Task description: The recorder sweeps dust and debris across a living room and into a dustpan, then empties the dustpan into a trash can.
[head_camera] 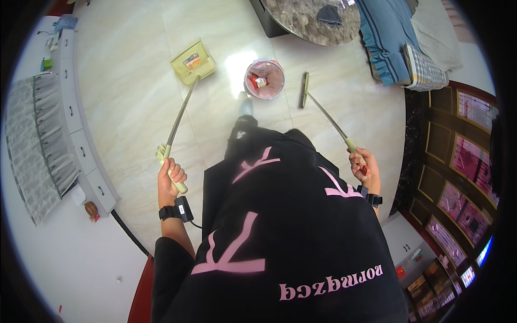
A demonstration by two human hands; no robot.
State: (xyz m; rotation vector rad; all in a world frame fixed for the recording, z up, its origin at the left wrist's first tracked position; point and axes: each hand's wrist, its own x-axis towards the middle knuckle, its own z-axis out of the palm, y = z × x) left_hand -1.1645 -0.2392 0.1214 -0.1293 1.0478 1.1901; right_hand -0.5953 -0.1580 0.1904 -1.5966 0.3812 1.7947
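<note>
My left hand point(173, 173) grips the green handle of a long-handled dustpan point(204, 60). Its yellow-green pan is on or just above the floor ahead, a printed label inside it; a grey metal pole joins pan and grip. In my right hand point(363, 163) is the green handle of a broom point(305, 89), whose narrow head points away from me near the floor. Between the two tools stands a round waste bin point(264, 79), lined with a pinkish bag. Some red and white litter lies inside the bin.
Pale glossy tiles point(133, 101) cover the floor. An oval-ended table point(311, 20) with a dark cloth point(329, 16) is ahead, beside a sofa or bed point(383, 44) in blue fabric. White drawers point(83, 151) line the left; a panelled dark door point(438, 137) stands right. My shoe point(245, 107) is near the bin.
</note>
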